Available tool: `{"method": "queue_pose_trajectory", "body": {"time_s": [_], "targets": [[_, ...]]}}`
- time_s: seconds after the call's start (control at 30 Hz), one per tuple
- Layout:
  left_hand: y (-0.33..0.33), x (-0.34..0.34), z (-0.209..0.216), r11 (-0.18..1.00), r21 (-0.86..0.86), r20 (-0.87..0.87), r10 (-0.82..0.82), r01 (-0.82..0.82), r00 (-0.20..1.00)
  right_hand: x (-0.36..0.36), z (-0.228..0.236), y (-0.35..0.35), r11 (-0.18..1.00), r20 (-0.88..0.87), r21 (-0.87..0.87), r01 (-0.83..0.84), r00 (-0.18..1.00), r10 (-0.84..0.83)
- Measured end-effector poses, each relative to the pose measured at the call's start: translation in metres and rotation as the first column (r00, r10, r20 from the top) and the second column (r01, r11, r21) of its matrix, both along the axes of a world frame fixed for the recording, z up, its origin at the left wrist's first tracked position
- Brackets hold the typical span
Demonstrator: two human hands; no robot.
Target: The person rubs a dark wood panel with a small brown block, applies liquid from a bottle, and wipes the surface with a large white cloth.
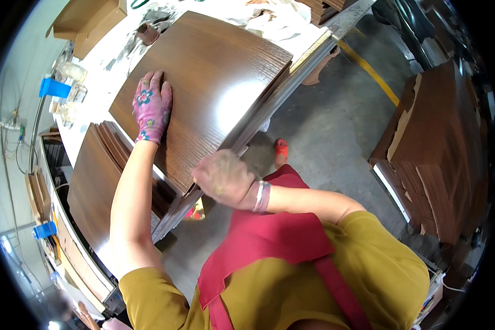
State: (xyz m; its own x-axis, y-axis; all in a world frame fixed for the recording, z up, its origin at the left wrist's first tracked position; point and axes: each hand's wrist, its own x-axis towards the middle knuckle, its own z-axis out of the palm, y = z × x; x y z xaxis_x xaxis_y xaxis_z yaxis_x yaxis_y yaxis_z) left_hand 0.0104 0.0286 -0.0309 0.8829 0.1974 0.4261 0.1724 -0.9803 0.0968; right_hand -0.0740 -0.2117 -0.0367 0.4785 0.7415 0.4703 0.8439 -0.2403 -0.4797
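Observation:
A glossy brown wood-grain panel (203,71) lies on top of a stack on the white-covered worktable. My left hand (153,104), in a pink flowered glove, rests flat on its left part with the fingers stretched out. Down at the panel's near corner is my right hand (225,177), gloved and blurred by motion. Its fingers look curled in against the panel's edge, and whatever they may hold is hidden.
More brown panels (93,176) are stacked left of my left forearm. A small brown cup (147,34) and an open cardboard box (93,27) are beyond the panel. On the right, a tall panel stack (429,148) stands on the grey floor, near a yellow line (371,74).

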Motion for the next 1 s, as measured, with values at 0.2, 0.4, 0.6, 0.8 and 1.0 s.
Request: {"method": "queue_pose_trajectory", "body": {"time_s": [0.2,0.4,0.6,0.8,1.0], "targets": [[-0.002,-0.002,-0.001,1.0,-0.018,0.001,0.012,-0.012,1.0,-0.023,0.02,0.009,0.918,-0.072,-0.157,-0.364,0.932,0.356],[-0.007,0.0,-0.001,0.998,-0.014,0.017,0.066,-0.066,0.998,0.105,0.066,-0.028,0.976,-0.787,0.218,-0.03,0.585,0.194],[-0.043,-0.008,-0.015,0.954,0.142,-0.112,0.281,-0.265,0.953,0.171,0.096,0.042,0.877,-0.594,0.004,-0.48,0.704,0.389],[-0.118,-0.01,-0.035,0.959,-0.194,0.09,0.225,-0.205,0.97,0.12,0.078,0.138,0.252,-0.305,-0.123,-0.96,0.279,0.911],[-0.125,-0.007,-0.031,0.932,0.03,0.106,0.356,-0.361,0.928,0.06,0.066,0.149,-0.228,-0.263,-0.451,-0.863,-0.115,0.958]]}}
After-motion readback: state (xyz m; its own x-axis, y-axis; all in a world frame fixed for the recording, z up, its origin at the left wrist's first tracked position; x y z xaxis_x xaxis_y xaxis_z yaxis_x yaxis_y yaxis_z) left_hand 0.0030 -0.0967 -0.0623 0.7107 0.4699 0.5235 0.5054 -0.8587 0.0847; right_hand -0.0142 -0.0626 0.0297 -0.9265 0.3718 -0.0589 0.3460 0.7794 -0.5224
